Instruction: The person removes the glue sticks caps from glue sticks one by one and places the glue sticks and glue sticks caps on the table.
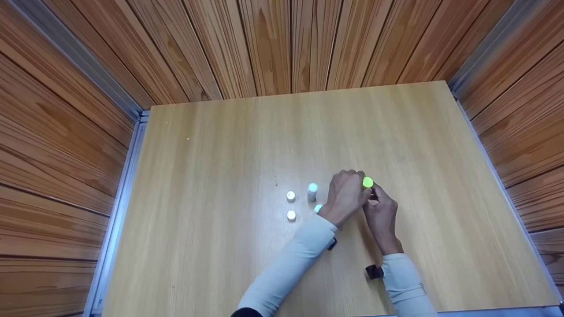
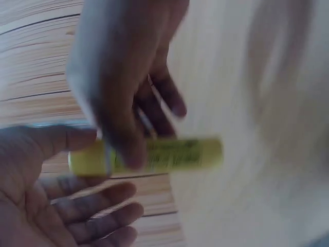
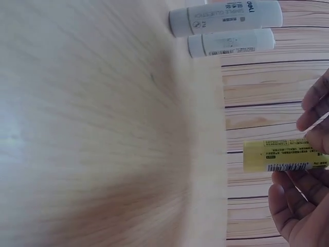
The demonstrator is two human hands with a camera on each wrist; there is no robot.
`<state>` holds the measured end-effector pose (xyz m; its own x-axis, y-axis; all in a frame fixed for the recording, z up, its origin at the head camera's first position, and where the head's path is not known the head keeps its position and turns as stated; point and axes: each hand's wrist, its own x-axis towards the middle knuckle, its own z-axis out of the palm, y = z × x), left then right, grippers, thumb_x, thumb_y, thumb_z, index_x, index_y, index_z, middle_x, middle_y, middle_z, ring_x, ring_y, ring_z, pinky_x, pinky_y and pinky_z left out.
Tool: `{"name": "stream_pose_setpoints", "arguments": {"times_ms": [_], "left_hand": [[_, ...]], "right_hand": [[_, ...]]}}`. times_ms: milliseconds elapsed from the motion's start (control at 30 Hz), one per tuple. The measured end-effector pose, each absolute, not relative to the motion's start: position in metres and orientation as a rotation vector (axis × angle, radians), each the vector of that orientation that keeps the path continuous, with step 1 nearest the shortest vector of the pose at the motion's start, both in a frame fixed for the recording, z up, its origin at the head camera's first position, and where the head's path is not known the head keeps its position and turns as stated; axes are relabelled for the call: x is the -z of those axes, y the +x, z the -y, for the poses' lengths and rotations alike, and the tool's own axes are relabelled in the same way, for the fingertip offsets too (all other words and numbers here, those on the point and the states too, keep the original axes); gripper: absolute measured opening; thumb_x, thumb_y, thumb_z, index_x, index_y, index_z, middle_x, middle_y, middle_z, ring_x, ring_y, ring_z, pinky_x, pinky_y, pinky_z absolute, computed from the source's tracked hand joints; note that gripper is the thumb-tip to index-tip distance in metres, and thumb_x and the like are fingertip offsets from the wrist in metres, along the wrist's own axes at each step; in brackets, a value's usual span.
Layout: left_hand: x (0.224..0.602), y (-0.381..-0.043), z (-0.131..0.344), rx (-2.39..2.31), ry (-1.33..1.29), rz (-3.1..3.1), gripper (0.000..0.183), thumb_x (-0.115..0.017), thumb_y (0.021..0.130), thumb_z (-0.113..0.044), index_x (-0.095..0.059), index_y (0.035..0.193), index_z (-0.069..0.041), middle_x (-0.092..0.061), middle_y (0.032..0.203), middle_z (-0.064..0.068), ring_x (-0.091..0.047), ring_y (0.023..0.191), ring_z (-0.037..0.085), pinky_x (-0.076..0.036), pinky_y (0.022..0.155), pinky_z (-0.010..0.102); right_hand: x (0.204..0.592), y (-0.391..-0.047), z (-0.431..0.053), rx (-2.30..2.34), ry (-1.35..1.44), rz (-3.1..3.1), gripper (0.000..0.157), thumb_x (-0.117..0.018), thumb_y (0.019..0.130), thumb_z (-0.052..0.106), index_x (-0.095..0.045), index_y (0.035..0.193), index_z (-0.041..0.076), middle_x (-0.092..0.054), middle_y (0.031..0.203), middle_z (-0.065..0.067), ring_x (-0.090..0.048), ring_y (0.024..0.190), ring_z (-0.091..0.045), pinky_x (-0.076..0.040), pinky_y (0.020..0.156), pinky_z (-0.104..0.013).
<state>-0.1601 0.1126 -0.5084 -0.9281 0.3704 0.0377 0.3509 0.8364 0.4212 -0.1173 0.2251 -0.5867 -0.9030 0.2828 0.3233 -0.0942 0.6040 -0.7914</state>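
Observation:
A yellow glue stick (image 1: pixel 367 182) is held upright above the table between both hands. My left hand (image 2: pixel 36 190) pinches its upper end between thumb and index finger, the other fingers spread loosely. Lower on the barrel, my right hand (image 1: pixel 381 215) grips with thumb and fingers; in the left wrist view that hand (image 2: pixel 123 67) comes in from the top, blurred. Printed text and a barcode show on the yellow barrel (image 3: pixel 280 155) in the right wrist view. Part of the upper end is hidden by fingers there.
Left of the hands stand a glue stick with a pale blue top (image 1: pixel 312 190) and another pale blue top (image 1: pixel 318 208), partly behind the left wrist. Two shorter white-topped cylinders (image 1: pixel 291 196) stand farther left. White glue sticks (image 3: pixel 226 18) appear in the right wrist view. Wood-plank walls surround the table (image 1: pixel 211 176).

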Motion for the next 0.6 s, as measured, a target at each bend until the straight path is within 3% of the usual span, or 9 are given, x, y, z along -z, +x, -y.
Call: {"name": "stream_pose_setpoints", "arguments": {"times_ms": [100,267,600], "left_hand": [[0.5,-0.171,-0.103,-0.441,0.754,-2.952,0.019,-0.071,0.084,-0.036,-0.067,0.089,-0.019,-0.059,0.083,-0.005,-0.053,0.084,0.014,-0.039,0.085,0.034],[0.489,-0.192,-0.086,-0.249,1.041,-2.851,0.02,-0.069,0.082,-0.04,-0.068,0.091,-0.021,-0.06,0.097,-0.003,-0.05,0.104,0.02,-0.03,0.1,0.047],[0.476,-0.224,-0.058,-0.228,1.504,-2.644,0.03,-0.072,0.085,-0.039,-0.072,0.108,-0.018,-0.064,0.115,0.0,-0.05,0.117,0.021,-0.033,0.105,0.043]], "right_hand": [[0.585,-0.118,-0.224,-1.247,-0.1,2.426,0.034,-0.072,0.083,0.002,-0.065,0.116,-0.005,-0.069,0.108,-0.018,-0.067,0.088,-0.029,-0.054,0.074,-0.042],[0.582,-0.12,-0.222,-1.216,0.03,2.439,0.036,-0.075,0.083,0.007,-0.066,0.115,-0.005,-0.07,0.105,-0.018,-0.067,0.094,-0.029,-0.053,0.074,-0.046],[0.572,-0.131,-0.214,-1.161,0.195,2.485,0.034,-0.074,0.086,0.013,-0.068,0.116,0.0,-0.072,0.1,-0.012,-0.068,0.089,-0.026,-0.055,0.07,-0.04]]}}
